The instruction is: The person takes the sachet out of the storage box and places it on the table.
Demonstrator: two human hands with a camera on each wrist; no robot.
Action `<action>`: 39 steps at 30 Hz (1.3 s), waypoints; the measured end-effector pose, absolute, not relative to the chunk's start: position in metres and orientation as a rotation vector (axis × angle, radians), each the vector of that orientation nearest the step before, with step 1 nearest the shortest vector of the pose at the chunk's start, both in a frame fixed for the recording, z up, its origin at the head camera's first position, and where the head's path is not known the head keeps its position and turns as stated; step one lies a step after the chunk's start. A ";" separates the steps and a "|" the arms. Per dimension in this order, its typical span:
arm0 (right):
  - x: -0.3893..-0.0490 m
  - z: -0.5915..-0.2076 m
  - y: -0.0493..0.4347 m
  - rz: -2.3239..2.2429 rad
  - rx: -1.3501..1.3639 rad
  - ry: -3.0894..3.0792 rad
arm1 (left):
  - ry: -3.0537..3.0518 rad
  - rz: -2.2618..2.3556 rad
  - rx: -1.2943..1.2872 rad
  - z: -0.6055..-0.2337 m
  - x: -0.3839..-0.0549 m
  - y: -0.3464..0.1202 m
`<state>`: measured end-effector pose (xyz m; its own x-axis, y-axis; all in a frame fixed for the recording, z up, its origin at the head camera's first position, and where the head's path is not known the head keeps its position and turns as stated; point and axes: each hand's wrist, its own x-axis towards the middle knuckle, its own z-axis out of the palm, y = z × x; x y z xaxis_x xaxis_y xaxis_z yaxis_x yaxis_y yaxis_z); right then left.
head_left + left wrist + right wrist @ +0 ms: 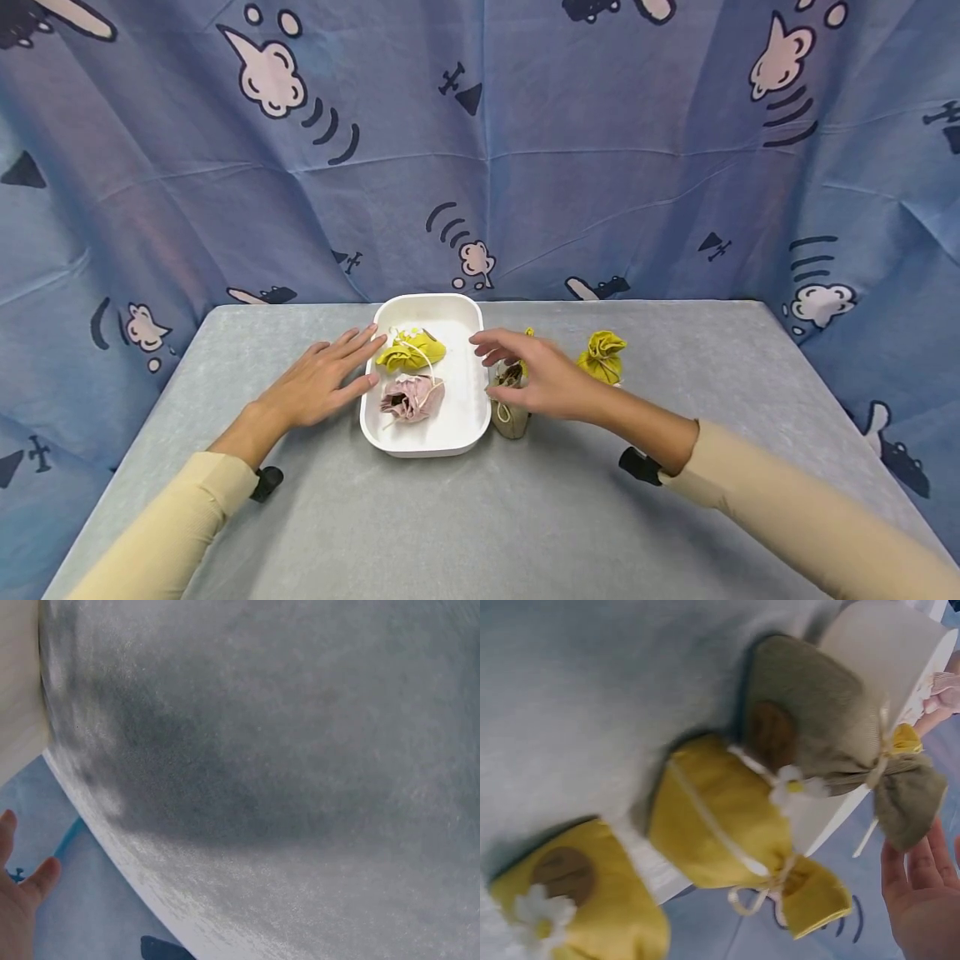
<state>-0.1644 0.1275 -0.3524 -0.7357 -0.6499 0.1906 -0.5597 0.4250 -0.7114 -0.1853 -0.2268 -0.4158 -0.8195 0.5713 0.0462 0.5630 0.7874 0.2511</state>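
A white tray holds a yellow drawstring pouch and a pink drawstring pouch. My left hand lies with spread fingers at the tray's left rim. Right of the tray stands a grey-green drawstring pouch, its tied neck uppermost. Over that neck is my right hand, thumb and fingers parted around it; in the right wrist view the fingertips are close to the gathered cloth, and contact is unclear. A second yellow pouch with a white flower stands beside the grey-green one, mostly behind my hand in the head view.
Another yellow pouch stands farther right, partly covered by my right forearm. The grey tabletop ends at a blue patterned curtain. The left wrist view shows mostly tabletop, with part of my left hand at the edge.
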 end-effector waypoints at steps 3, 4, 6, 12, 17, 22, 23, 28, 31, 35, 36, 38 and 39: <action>-0.164 -0.349 0.118 -1.209 -1.128 2.527 | 2.941 0.399 0.932 -0.416 -0.185 -0.227; -0.164 -0.347 0.115 -1.212 -1.138 2.514 | 2.942 0.400 0.932 -0.416 -0.185 -0.227; -0.164 -0.345 0.108 -1.203 -1.151 2.501 | 2.943 0.401 0.934 -0.416 -0.185 -0.227; -0.164 -0.343 0.091 -1.194 -1.202 2.469 | 2.939 0.403 0.935 -0.416 -0.184 -0.228; -0.165 -0.347 0.078 -1.237 -1.235 2.404 | 2.940 0.407 0.934 -0.416 -0.184 -0.229; -0.164 -0.350 0.067 -1.265 -1.227 2.357 | 2.942 0.411 0.929 -0.417 -0.184 -0.229; -0.164 -0.350 0.065 -1.267 -1.224 2.350 | 2.943 0.412 0.929 -0.417 -0.184 -0.229; -0.164 -0.354 0.056 -1.213 -1.225 2.315 | 2.945 0.416 0.930 -0.416 -0.184 -0.229; -0.164 -0.357 0.052 -1.137 -1.241 2.326 | 2.945 0.417 0.926 -0.416 -0.184 -0.229; -0.165 -0.361 0.046 -1.033 -1.245 2.359 | 2.941 0.423 0.919 -0.415 -0.185 -0.228; -0.165 -0.362 0.044 -1.008 -1.245 2.371 | 2.941 0.425 0.917 -0.415 -0.185 -0.228; -0.166 -0.364 0.041 -0.972 -1.241 2.388 | 2.939 0.427 0.917 -0.415 -0.185 -0.228; -0.166 -0.365 0.039 -0.957 -1.238 2.397 | 2.939 0.427 0.917 -0.415 -0.185 -0.228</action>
<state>-0.1659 0.0391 -0.3649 -0.5944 -0.8024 0.0534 -0.6184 0.4137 -0.6682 -0.1846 -0.2277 -0.4150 -0.8254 0.5623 0.0498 0.5532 0.7882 0.2696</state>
